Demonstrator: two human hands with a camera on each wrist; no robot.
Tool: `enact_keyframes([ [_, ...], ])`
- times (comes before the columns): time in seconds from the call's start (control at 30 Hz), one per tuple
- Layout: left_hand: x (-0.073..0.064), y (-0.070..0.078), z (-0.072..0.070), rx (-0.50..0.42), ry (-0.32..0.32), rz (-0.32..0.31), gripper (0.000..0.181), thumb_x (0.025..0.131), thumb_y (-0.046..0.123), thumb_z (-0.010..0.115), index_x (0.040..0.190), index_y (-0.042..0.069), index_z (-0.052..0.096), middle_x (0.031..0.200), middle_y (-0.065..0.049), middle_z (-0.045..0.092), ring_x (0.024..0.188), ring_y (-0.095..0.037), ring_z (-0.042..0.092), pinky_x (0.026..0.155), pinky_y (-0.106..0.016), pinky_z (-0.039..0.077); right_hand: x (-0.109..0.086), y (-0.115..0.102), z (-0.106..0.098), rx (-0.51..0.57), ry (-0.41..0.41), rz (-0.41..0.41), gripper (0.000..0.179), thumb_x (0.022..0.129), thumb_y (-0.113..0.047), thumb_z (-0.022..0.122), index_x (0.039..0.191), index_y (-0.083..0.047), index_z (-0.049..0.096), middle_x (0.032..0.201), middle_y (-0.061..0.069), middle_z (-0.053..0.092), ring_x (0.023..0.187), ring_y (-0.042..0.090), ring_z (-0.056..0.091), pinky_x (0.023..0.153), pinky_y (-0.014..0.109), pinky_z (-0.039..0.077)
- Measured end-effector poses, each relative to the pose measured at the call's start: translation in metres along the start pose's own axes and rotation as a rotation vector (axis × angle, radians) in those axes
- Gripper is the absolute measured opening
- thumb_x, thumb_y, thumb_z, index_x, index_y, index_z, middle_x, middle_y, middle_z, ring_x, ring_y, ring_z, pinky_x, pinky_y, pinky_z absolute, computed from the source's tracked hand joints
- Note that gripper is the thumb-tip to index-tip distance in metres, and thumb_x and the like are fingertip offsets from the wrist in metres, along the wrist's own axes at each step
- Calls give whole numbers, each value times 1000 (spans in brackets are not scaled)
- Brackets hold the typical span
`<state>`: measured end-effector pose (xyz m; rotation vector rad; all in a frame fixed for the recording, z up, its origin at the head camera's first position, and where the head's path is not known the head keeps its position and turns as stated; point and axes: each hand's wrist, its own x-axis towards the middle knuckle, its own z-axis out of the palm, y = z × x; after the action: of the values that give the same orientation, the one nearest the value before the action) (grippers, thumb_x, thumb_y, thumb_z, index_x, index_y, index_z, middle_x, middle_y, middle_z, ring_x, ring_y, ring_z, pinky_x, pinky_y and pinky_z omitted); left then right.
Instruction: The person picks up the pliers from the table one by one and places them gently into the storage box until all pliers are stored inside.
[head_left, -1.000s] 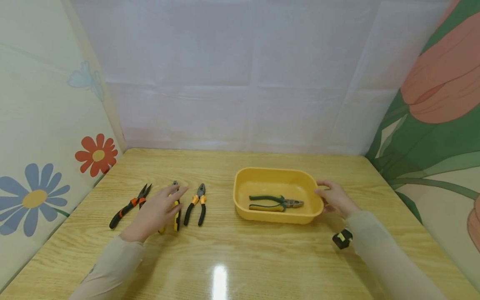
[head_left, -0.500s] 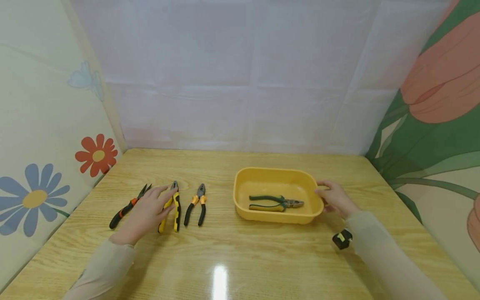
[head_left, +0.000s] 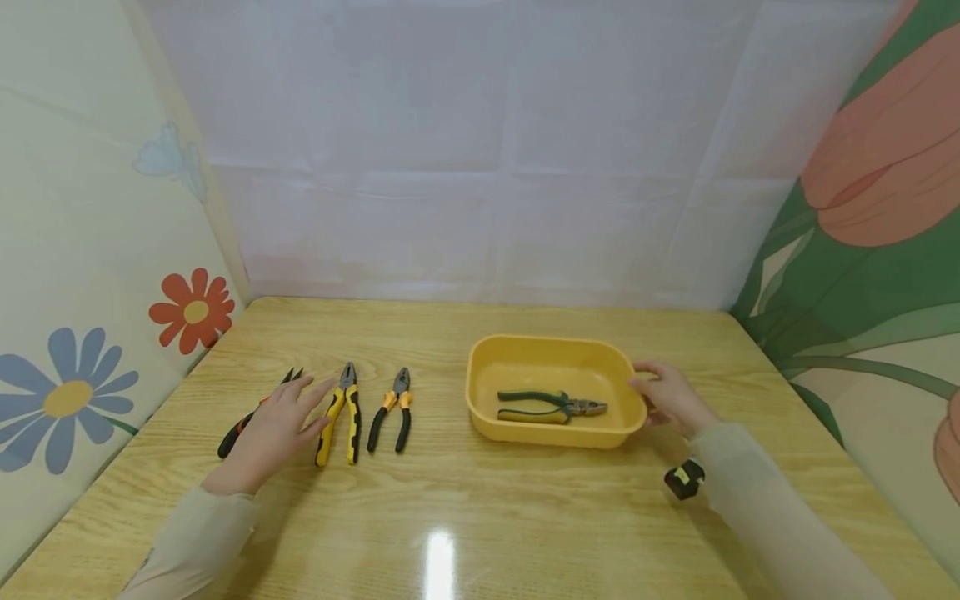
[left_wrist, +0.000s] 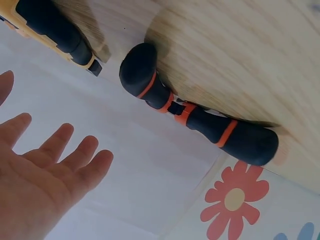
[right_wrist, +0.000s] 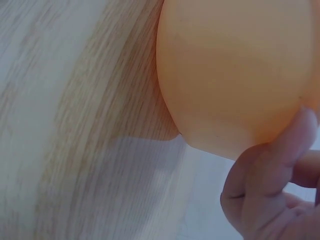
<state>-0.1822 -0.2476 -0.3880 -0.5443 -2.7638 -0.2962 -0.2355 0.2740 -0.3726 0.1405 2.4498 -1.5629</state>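
Note:
My left hand (head_left: 294, 408) hovers open with spread fingers over the black-and-orange long-nose pliers (head_left: 242, 425), just left of the yellow-and-black pliers (head_left: 341, 412). It holds nothing. In the left wrist view the open left hand (left_wrist: 47, 172) floats apart from the orange-banded pliers handles (left_wrist: 200, 120). A third pair of pliers with black and orange handles (head_left: 393, 410) lies further right. My right hand (head_left: 658, 390) grips the right rim of the yellow tray (head_left: 480, 367), which holds green-handled pliers (head_left: 551, 407). Its fingers (right_wrist: 272, 165) press the yellow tray wall (right_wrist: 235, 65).
A small black-and-yellow object (head_left: 684, 479) lies on the wooden table (head_left: 450, 508) by my right forearm. Flower-patterned panels close off the left, right and back sides.
My left hand has slid left, off the yellow-and-black pliers and over the black-and-orange pair. The right hand and the tray have stayed still.

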Motion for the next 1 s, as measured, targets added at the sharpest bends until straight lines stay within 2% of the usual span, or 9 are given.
enact_keyframes([
  [0.23,-5,-7,-2,-3,-7,-45,62,86,13,74,139,-2,47,131,-39,43,116,-56,44,88,-67,40,0,1,1,3,3,-1,50,103,-10,42,144,12,25,95,15,61,67,13,59,51,28,51],
  [0.37,-7,-11,-2,-12,-26,-79,62,88,16,73,140,-3,46,133,-40,40,118,-57,41,89,-69,37,0,1,1,4,2,-2,50,103,-10,42,144,13,25,95,15,60,67,13,59,51,27,51],
  [0.67,-11,-16,0,36,-71,-130,66,87,19,74,142,-1,43,134,-41,37,116,-58,40,82,-70,39,1,1,1,7,2,2,51,103,-11,42,145,12,25,95,15,60,67,13,59,52,27,51],
  [0.8,-11,-20,1,36,-127,-179,70,87,23,73,144,-1,39,135,-41,34,118,-60,36,83,-73,36,1,1,1,0,5,2,51,103,-12,42,145,12,25,95,14,61,67,13,59,52,27,51],
  [0.9,-10,-23,1,3,-180,-229,73,89,29,71,145,-2,36,138,-41,29,121,-62,30,85,-76,32,1,0,1,-3,10,9,52,103,-12,42,146,11,24,96,14,61,67,12,59,51,27,50],
  [1.0,-11,-24,1,-29,-226,-253,76,89,35,69,146,-2,35,139,-43,25,122,-65,27,85,-77,31,1,1,1,-3,8,7,52,103,-12,42,146,12,24,96,14,61,67,12,59,51,27,50],
])
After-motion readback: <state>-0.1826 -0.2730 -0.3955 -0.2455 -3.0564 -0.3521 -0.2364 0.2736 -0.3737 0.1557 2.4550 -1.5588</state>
